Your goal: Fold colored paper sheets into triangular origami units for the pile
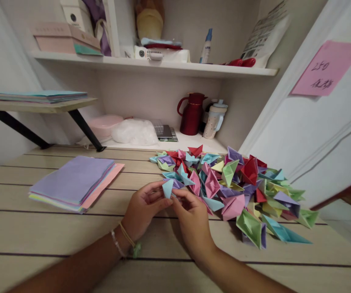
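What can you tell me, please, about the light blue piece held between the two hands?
The light blue piece looks like folded paper, small and matte, with a smooth face that narrows downward toward the fingertips. Fingers cover part of it, so its full shape cannot be told. The left hand and the right hand hold it upright between their fingertips, on the near side of the colorful pile of paper boats.
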Available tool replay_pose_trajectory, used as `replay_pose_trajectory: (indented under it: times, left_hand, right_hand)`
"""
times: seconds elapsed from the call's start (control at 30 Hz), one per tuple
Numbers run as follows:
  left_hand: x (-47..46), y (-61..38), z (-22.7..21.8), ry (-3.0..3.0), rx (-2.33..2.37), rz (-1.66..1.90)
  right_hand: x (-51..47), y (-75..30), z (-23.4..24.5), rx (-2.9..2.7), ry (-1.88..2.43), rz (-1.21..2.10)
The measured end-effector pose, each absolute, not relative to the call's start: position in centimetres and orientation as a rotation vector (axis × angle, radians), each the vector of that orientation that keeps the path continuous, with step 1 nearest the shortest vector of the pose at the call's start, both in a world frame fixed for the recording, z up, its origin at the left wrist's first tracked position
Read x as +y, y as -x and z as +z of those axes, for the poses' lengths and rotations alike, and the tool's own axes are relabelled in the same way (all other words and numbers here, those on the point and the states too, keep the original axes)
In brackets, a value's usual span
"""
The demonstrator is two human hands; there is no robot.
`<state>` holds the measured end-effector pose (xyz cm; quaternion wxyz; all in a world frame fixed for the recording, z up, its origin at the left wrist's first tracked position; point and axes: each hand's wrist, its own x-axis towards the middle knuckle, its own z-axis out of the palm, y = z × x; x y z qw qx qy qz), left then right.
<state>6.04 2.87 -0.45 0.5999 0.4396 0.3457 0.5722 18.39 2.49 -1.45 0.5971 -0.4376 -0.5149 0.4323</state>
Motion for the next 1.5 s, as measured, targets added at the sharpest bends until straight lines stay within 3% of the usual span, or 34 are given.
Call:
replay_pose_trajectory:
  times: [0.23,0.53,0.73,1.0,1.5]
  left_hand:
    - [2.74,-6.10,-0.10,-1.042,0.861,1.308]
    - [3.24,-5.77,-0.49,-0.966,0.949,1.426]
    - [3.20,-5.82,-0.47,-0.884,0.967,1.434]
    - [2.85,-5.87,-0.01,-0.812,0.894,1.371]
    - [3.34,-5.78,0.00,-0.750,0.766,1.470]
  right_hand:
    - [2.40,-18.06,-1.32,-1.079,0.913,1.184]
    - [1.91,-18.03,-1.03,-1.322,0.953,0.955]
    - [2.17,-17.60,-1.15,-1.199,0.893,1.324]
    - [2.16,-17.68,-1.25,-1.075,0.894,1.381]
    - [1.89,-17.65,-0.98,-1.123,0.897,1.254]
